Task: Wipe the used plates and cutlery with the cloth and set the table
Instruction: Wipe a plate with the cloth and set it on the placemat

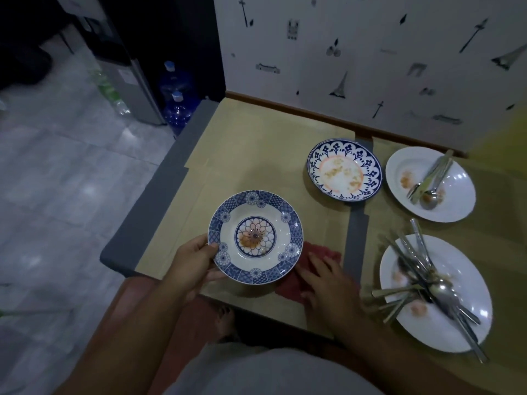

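A pale shirt (271,374) fills the bottom edge, and two bare forearms reach out from it over the near edge of the desk (256,155). The left hand (194,263) grips the near-left rim of a blue-bordered plate (285,238), thumb on top of the rim and fingers curled underneath. The plate sits at the near left of the desk, with an orange smear on its flower centre. Just right of it, the right hand (328,283) lies flat on a red cloth (325,252), fingers straight and slightly spread, holding nothing. The cloth's left edge disappears under the plate's rim.

Farther back stands a second blue plate (316,161), stained with orange residue. To its right is a far white plate (456,201) carrying a fork and spoon (427,183) (both lying diagonally). At the near right, a larger white plate (467,275) holds a heap of cutlery (422,277), some handles poking over its left rim. A grey tape strip (356,232) runs across the desk between the plates.
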The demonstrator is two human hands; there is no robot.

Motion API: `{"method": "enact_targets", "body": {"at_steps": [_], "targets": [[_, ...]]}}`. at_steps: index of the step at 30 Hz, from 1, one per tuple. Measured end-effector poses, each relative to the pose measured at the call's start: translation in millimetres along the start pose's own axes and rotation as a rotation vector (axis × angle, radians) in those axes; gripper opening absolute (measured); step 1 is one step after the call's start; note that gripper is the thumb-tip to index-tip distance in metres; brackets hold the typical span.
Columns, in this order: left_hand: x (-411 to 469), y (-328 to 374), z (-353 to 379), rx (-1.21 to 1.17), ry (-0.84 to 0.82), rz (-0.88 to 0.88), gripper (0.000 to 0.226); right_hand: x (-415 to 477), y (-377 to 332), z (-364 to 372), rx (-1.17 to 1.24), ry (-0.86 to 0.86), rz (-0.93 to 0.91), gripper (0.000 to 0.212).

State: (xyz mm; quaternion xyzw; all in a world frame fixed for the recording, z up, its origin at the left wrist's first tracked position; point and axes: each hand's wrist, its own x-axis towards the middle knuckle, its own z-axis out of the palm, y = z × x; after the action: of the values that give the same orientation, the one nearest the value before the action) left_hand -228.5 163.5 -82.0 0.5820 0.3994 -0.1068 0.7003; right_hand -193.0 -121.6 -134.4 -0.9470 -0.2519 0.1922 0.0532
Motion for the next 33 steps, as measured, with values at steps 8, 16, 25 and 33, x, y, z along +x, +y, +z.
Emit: {"method": "enact_targets", "body": {"at_steps": [8,16,25,33], "targets": [[4.1,-1.7,1.2,-0.025,0.004,-0.025,0.027,4.7,16.5,-15.5,0.305,0.229,-0.017,0.035],[4.6,-2.0,14.8,-0.039,0.04,0.004,0.025,-0.9,3.2,-94.2,0.46,0.47,-0.01,0.041],[-15.8,-1.6,51.5,-0.03,-0.091,0.05,0.025,32.5,-37.8,-101.6,0.148,0.031,-0.212,0.057],[-21.6,-3.0,57.4,0.013,-0.133,0.066,0.02,26.0,-19.0,-87.9,-0.157,-0.216,-0.436,0.082]]}}
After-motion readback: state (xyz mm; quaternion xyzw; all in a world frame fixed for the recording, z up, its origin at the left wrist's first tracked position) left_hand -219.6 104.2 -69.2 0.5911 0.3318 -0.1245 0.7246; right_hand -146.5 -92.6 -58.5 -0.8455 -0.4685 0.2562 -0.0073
